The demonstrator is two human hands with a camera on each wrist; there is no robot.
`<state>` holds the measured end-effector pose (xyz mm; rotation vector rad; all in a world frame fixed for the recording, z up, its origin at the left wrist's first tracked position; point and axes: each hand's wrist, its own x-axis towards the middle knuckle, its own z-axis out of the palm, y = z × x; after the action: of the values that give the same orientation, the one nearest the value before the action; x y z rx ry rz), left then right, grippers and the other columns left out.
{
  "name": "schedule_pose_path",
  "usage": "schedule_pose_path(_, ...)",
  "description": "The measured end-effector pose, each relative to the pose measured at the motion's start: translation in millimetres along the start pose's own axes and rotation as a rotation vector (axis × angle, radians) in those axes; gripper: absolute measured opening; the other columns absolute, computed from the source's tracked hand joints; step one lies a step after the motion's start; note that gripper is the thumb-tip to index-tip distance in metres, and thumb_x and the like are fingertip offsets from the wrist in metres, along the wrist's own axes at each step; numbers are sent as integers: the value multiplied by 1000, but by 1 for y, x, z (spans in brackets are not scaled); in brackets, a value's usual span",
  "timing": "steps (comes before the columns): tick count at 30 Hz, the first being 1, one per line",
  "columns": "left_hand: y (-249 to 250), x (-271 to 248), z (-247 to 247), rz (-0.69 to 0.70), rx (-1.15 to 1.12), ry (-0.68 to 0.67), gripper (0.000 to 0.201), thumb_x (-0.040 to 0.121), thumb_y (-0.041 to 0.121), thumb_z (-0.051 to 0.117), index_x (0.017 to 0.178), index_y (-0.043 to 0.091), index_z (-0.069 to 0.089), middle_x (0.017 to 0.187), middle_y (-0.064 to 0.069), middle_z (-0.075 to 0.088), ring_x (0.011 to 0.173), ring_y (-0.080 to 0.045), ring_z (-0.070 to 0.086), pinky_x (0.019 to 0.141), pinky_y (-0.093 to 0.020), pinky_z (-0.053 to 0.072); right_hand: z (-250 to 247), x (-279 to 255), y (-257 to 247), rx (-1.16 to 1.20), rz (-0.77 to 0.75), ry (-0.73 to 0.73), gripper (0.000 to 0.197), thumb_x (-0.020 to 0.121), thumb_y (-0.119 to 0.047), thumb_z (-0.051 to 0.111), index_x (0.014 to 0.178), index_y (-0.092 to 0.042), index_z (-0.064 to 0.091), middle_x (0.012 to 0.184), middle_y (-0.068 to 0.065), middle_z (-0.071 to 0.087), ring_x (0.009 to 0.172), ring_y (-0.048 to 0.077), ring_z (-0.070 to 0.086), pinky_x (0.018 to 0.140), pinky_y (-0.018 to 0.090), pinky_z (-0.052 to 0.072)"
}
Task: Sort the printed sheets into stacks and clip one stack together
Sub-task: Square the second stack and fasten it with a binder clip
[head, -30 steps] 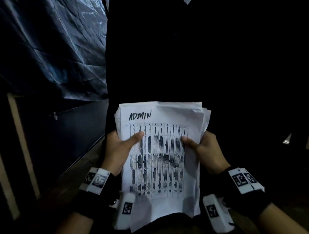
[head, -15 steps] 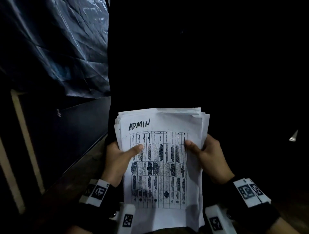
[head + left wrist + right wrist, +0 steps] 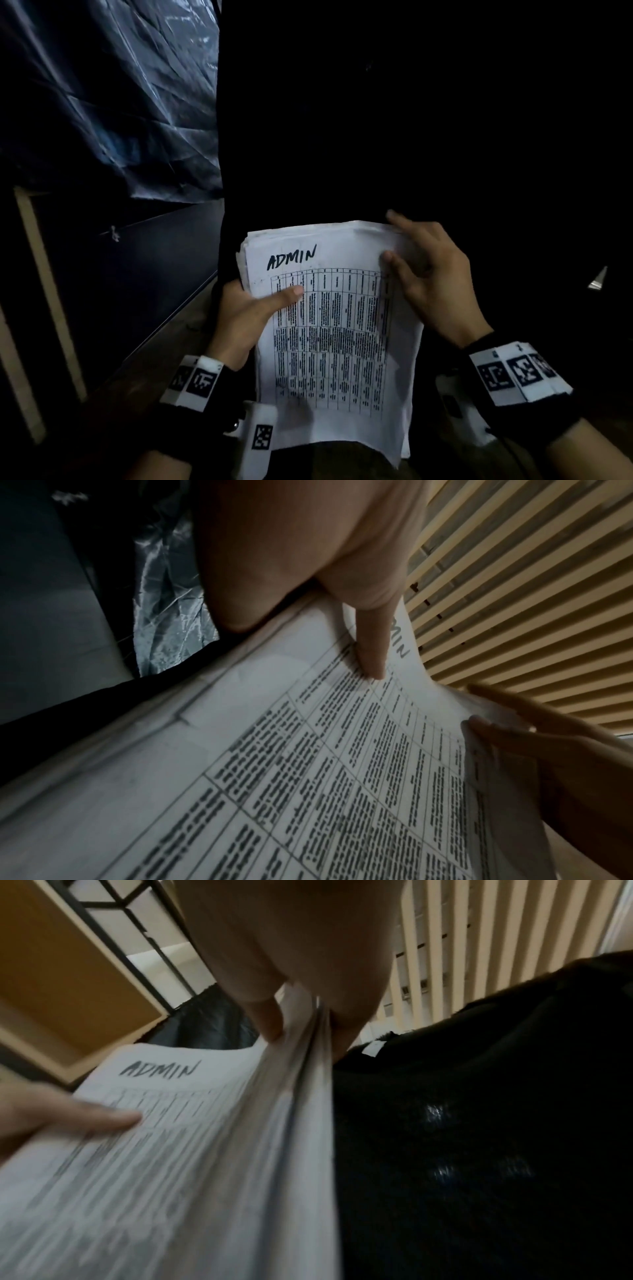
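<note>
A thick stack of white printed sheets (image 3: 337, 329) is held in the air in front of me. Its top sheet bears a printed table and the handwritten word ADMIN. My left hand (image 3: 246, 315) grips the stack's left edge, thumb lying across the table, fingers hidden underneath. My right hand (image 3: 428, 274) pinches the stack's upper right corner, thumb on the top sheet and fingers behind the edges. The left wrist view shows the stack (image 3: 308, 777) under the left thumb. In the right wrist view the sheet edges (image 3: 308, 1074) fan out between thumb and fingers.
A dark cloth-covered surface (image 3: 411, 120) fills the space ahead and to the right. Crinkled dark plastic sheeting (image 3: 102, 102) hangs at the left above a dark panel with a pale wooden frame (image 3: 44, 274). A slatted ceiling shows in both wrist views.
My right hand has slid up from the stack's right edge to its upper right corner. The stack has sunk lower in the head view. The left hand keeps its grip.
</note>
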<state>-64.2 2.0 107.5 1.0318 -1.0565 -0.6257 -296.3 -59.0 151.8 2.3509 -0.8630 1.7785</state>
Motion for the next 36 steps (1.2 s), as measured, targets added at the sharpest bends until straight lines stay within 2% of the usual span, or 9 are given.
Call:
schedule_pose_path(7,-11,-5,4,-4,32,34,71,51,58,82,96,6,66,96,-15,74,89,-30,71,87,-50,56,17,-29,20,516,492,-105,51,72,-35,74,115,-9,61,108,6,71,99,17,70,89,44,56)
schedule_pose_path(9,-4,-5,10,58,76,68,73,53,56,77,89,-6,62,80,-15,70,71,-29,66,72,-46,59,19,-28,15,415,432,-114,32,80,-31,68,105,-11,63,102,-4,71,92,-2,68,88,31,57)
schedule_pose_path(12,7,2,13,89,47,106,41,59,40,80,84,11,66,74,2,72,71,-13,69,64,-29,56,15,-15,3,254,303,-56,19,88,-28,61,106,-21,56,96,-20,62,85,-26,55,75,-2,45)
schedule_pose_path(16,-15,0,2,-89,-20,44,67,52,29,88,112,15,64,108,-2,74,103,-20,69,96,-44,51,24,-30,20,225,385,-163,56,80,-44,68,126,-18,48,118,-2,63,110,7,61,92,26,52)
schedule_pose_path(19,-32,-6,-2,-112,16,20,53,66,15,81,116,13,65,110,-2,74,104,-16,69,99,-46,50,31,-48,26,242,515,-261,46,83,-17,69,125,-8,52,119,8,66,113,22,63,97,46,51)
schedule_pose_path(23,-18,-1,-3,-4,11,76,41,71,9,78,110,10,67,105,-2,74,99,-18,71,88,-38,56,26,-37,14,249,434,-169,29,86,-4,62,115,-4,58,109,11,69,104,23,65,91,42,54)
schedule_pose_path(28,-28,-7,-8,-67,65,-2,51,63,15,85,111,12,67,106,-2,75,101,-17,70,92,-41,54,32,-52,20,330,476,-248,48,84,-17,68,127,-12,47,121,3,64,114,18,61,97,40,51)
schedule_pose_path(34,-51,-16,-9,-90,269,10,63,58,58,81,97,9,70,95,-14,75,88,-31,71,83,-53,57,36,-71,31,178,527,-339,52,84,-26,66,129,-6,50,125,7,64,117,21,60,101,44,48)
schedule_pose_path(36,-50,-16,-6,-34,274,4,35,67,42,82,80,10,72,79,-4,76,77,-23,72,80,-51,57,27,-68,31,131,502,-365,57,82,-30,69,131,-9,49,127,4,62,117,19,59,101,41,48)
